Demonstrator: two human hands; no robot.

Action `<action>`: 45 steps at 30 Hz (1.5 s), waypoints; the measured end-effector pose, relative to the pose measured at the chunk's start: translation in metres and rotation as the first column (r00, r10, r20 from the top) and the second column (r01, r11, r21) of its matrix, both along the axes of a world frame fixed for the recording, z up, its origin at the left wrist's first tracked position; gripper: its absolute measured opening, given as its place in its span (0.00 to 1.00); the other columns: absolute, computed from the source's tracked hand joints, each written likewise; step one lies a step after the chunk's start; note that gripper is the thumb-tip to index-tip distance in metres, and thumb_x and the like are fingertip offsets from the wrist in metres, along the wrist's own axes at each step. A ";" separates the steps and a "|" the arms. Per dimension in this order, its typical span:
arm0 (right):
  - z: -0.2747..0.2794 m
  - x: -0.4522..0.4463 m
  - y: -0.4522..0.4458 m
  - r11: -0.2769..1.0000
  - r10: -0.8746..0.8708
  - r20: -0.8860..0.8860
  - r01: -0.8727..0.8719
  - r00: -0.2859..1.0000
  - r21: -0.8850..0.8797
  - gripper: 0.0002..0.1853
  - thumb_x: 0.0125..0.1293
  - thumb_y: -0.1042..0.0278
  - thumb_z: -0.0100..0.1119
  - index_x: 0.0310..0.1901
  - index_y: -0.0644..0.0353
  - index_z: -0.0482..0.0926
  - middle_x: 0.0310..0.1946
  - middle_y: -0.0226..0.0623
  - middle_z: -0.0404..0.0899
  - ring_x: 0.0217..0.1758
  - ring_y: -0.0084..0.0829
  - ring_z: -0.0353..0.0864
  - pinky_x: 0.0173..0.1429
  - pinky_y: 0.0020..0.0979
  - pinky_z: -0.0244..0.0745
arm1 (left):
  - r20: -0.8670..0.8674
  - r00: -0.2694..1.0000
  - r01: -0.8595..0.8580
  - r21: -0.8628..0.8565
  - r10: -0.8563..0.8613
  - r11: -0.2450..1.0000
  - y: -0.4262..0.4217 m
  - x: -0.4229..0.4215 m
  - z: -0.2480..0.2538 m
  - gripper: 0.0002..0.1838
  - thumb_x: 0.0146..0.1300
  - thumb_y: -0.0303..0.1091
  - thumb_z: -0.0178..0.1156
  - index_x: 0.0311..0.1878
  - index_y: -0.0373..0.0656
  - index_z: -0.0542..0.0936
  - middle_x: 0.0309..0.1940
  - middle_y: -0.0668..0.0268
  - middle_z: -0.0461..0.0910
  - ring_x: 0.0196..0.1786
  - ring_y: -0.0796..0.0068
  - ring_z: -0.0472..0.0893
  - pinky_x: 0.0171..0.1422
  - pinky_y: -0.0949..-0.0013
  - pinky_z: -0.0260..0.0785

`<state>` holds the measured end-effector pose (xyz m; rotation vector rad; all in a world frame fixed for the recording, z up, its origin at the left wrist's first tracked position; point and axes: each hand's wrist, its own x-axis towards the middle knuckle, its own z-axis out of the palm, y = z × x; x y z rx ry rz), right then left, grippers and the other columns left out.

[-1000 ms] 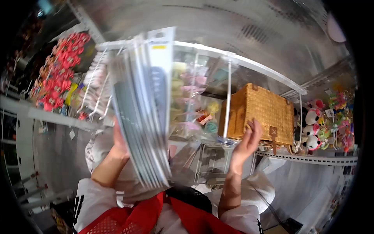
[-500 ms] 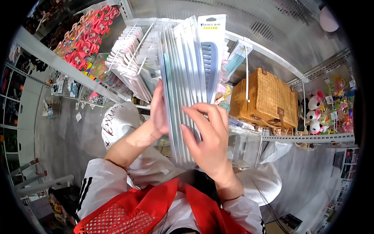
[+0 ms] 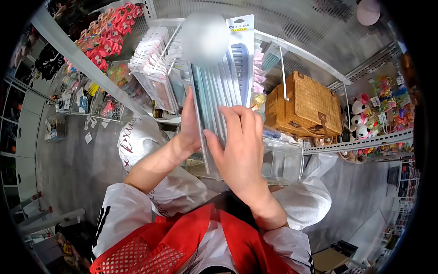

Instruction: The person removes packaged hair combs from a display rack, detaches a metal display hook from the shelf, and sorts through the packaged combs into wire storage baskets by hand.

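A thick stack of packaged combs [image 3: 218, 91] stands upright in front of my chest, with a blue comb [image 3: 240, 68] on a white card showing at its right side. My left hand [image 3: 188, 123] is wrapped round the left side of the stack, its fingers partly hidden behind it. Across the front edges of the packs lies my right hand [image 3: 239, 146], fingers bent and thumb apart, touching them. A round blur covers the upper part of the stack.
White-carded packs [image 3: 153, 64] hang on hooks at the left, beyond them pink hair items [image 3: 109, 39]. A woven basket [image 3: 303, 107] sits right of the stack, near an empty hook [image 3: 284, 82]. Panda plush items [image 3: 360, 121] hang at the far right. A clear bin [image 3: 280, 160] is below.
The stack swung right and upright from one second ago, and my right hand came from beside the basket onto it. Since half a second ago, the right hand has shifted slightly up the packs.
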<state>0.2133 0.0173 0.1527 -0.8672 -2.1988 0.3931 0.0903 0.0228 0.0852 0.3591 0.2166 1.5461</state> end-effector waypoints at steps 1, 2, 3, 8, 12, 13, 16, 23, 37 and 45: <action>0.000 -0.001 -0.001 1.000 -0.006 0.004 0.006 1.000 -0.007 0.22 0.46 0.74 0.62 0.46 0.66 0.71 0.41 0.43 0.68 0.45 0.43 0.67 0.46 0.37 0.66 | -0.020 1.000 -0.006 0.011 0.007 1.000 0.001 -0.002 -0.003 0.35 0.64 0.61 0.24 0.60 0.42 0.62 0.53 0.58 0.70 0.52 0.64 0.73 0.59 0.61 0.65; 0.000 -0.001 -0.001 1.000 -0.013 0.009 0.013 1.000 -0.016 0.23 0.46 0.75 0.62 0.46 0.66 0.70 0.41 0.44 0.68 0.45 0.43 0.66 0.47 0.37 0.65 | -0.041 0.999 -0.012 0.022 0.012 1.000 0.004 -0.004 -0.008 0.36 0.64 0.61 0.24 0.61 0.42 0.61 0.53 0.58 0.70 0.53 0.64 0.73 0.59 0.61 0.65; 0.000 -0.001 -0.001 1.000 -0.024 0.008 0.024 1.000 -0.021 0.23 0.46 0.75 0.62 0.46 0.66 0.70 0.41 0.44 0.67 0.45 0.43 0.66 0.47 0.37 0.65 | -0.062 0.998 -0.015 0.032 0.017 0.999 0.005 -0.004 -0.007 0.36 0.64 0.62 0.24 0.61 0.42 0.61 0.53 0.58 0.70 0.53 0.65 0.73 0.59 0.61 0.65; -0.006 -0.001 0.002 0.996 -0.061 0.008 0.062 0.998 -0.059 0.22 0.46 0.74 0.62 0.45 0.65 0.69 0.40 0.44 0.67 0.44 0.44 0.66 0.47 0.37 0.65 | -0.171 0.981 -0.099 -0.046 0.090 0.994 0.001 0.001 0.007 0.41 0.61 0.67 0.22 0.63 0.42 0.58 0.56 0.57 0.66 0.56 0.62 0.70 0.62 0.60 0.62; -0.007 -0.006 0.001 0.995 -0.067 0.015 0.068 0.998 -0.072 0.23 0.44 0.74 0.63 0.45 0.66 0.69 0.39 0.45 0.65 0.44 0.44 0.65 0.47 0.38 0.63 | -0.110 0.993 -0.042 0.006 0.042 0.999 0.000 -0.001 0.005 0.30 0.65 0.56 0.33 0.61 0.44 0.61 0.55 0.60 0.68 0.54 0.65 0.72 0.61 0.61 0.64; -0.007 -0.008 -0.001 0.994 -0.075 0.038 0.078 0.996 -0.073 0.23 0.44 0.74 0.64 0.45 0.66 0.69 0.39 0.45 0.65 0.44 0.45 0.64 0.47 0.38 0.63 | -0.071 0.997 -0.006 0.026 0.007 1.000 0.000 -0.002 0.002 0.34 0.64 0.59 0.29 0.62 0.43 0.60 0.55 0.58 0.68 0.55 0.64 0.71 0.61 0.60 0.63; -0.008 -0.010 -0.005 0.992 -0.098 0.072 0.104 0.993 -0.076 0.25 0.43 0.73 0.65 0.45 0.65 0.69 0.39 0.45 0.64 0.44 0.45 0.63 0.48 0.38 0.61 | -0.090 0.995 0.051 0.039 -0.047 0.998 -0.003 -0.006 -0.008 0.39 0.62 0.65 0.23 0.62 0.41 0.58 0.56 0.56 0.67 0.56 0.62 0.71 0.60 0.59 0.63; -0.023 -0.026 -0.017 0.977 -0.191 0.116 0.178 0.975 0.117 0.28 0.40 0.73 0.64 0.48 0.63 0.71 0.39 0.43 0.63 0.45 0.42 0.61 0.49 0.40 0.59 | -0.358 0.907 0.257 0.053 -0.222 0.965 -0.030 -0.014 -0.034 0.37 0.63 0.63 0.25 0.62 0.41 0.59 0.55 0.56 0.67 0.55 0.64 0.71 0.61 0.60 0.63; -0.019 -0.023 -0.011 0.995 -0.098 -0.025 0.098 0.995 0.012 0.22 0.42 0.77 0.58 0.43 0.71 0.67 0.40 0.48 0.63 0.45 0.48 0.63 0.49 0.44 0.61 | -0.523 0.849 0.093 0.020 -0.069 0.995 -0.028 -0.012 -0.028 0.33 0.66 0.58 0.28 0.61 0.40 0.60 0.55 0.58 0.68 0.55 0.67 0.71 0.61 0.62 0.62; -0.014 -0.002 -0.001 0.888 -0.218 -0.161 0.127 0.963 -0.442 0.21 0.56 0.75 0.51 0.50 0.72 0.58 0.40 0.56 0.69 0.43 0.52 0.71 0.48 0.43 0.65 | -0.243 0.970 -0.028 -0.095 0.004 0.995 0.002 0.006 -0.020 0.29 0.68 0.53 0.29 0.61 0.40 0.59 0.56 0.60 0.67 0.57 0.69 0.69 0.63 0.63 0.60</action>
